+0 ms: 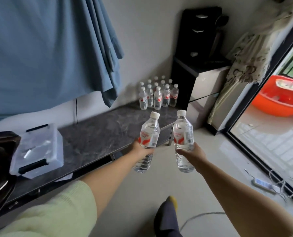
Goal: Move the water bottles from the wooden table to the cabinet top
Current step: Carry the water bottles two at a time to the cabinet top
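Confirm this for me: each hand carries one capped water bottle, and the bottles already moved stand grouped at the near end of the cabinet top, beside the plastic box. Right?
Not quite. In the head view the grouped bottles stand at the far end of the cabinet top, away from the plastic box. The left hand and right hand do each carry one capped bottle.

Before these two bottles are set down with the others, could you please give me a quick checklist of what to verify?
1. Left hand grips left bottle round its middle: ok.
2. Right hand grips right bottle: ok.
3. Both caps on: ok.
4. Bare cabinet top in front of the standing bottle group: ok.
5. Bottles over the cabinet top: not ok, the right one hangs over the floor.
6. Clear plastic box away from the landing spot: ok.
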Demonstrator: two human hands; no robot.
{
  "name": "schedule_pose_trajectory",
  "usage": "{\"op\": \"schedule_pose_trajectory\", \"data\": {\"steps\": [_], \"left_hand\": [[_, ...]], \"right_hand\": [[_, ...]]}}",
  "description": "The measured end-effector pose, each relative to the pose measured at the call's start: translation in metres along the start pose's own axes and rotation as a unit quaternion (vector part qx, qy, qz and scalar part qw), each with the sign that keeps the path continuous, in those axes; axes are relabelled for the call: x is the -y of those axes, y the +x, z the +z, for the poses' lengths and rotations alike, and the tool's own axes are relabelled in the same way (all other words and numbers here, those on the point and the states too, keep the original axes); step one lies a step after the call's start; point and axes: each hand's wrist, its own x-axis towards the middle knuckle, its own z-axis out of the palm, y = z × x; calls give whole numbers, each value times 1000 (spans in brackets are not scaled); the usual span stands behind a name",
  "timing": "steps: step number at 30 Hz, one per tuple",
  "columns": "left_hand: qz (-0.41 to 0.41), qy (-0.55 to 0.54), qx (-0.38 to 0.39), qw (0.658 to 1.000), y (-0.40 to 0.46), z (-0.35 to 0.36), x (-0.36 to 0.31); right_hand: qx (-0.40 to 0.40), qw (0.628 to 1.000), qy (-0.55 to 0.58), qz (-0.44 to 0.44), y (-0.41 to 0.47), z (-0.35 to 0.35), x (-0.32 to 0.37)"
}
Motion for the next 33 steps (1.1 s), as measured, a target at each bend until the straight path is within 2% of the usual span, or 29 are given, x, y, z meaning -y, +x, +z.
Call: {"op": "schedule_pose_trajectory", "data": {"steps": [3,7,10,14,23,33], "left_hand": [[-5,22,-8,1000,53,3,-22],[-15,-5,-34,999,123,13,-69],[-25,-30,-53,998,169,26,-102],[-50,-27,-59,997,215,42,-122],[-93,-5,-19,995,301,47,-127],[-110,-54,9,992,453,26,-125]], "right_hand": [[17,1000,-2,-6,60,1,14],[52,999,-15,-8,141,-13,37],[34,999,-36,-15,194,-33,52],[14,1000,-10,1,255,-49,65],[10,999,22,32,343,-27,78],[8,996,51,75,460,39,94]]}}
